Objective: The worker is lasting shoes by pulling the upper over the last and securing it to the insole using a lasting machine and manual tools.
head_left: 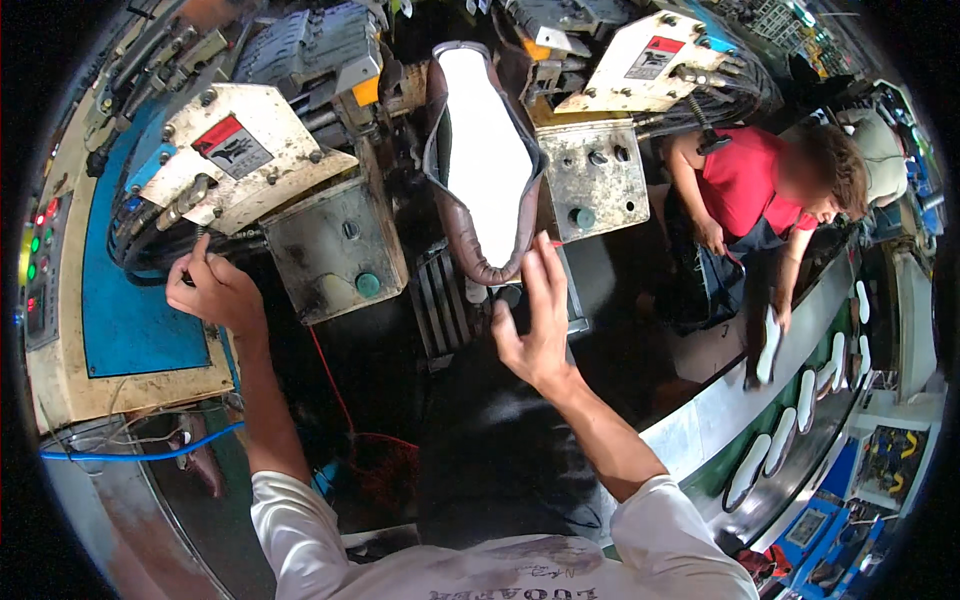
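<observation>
A brown leather shoe upper (462, 225) sits sole side up in the middle of the machine, its long white sole face (487, 150) showing between the gathered leather edges. At its near rounded end is my right hand (540, 325), thumb apart from the fingers and fingertips against or just beside the leather rim. My left hand (215, 290) is raised under the left cream machine plate (245, 160), fingers curled around the lower end of a short lever (201, 231). The lever's tip is hidden by those fingers.
Metal control boxes with green buttons flank the shoe, the left box (335, 250) and the right box (597, 180). At right, a person in red (750, 180) handles a white-soled shoe piece (769, 345) beside a conveyor (690, 430) carrying several more. A blue hose (140, 457) crosses at lower left.
</observation>
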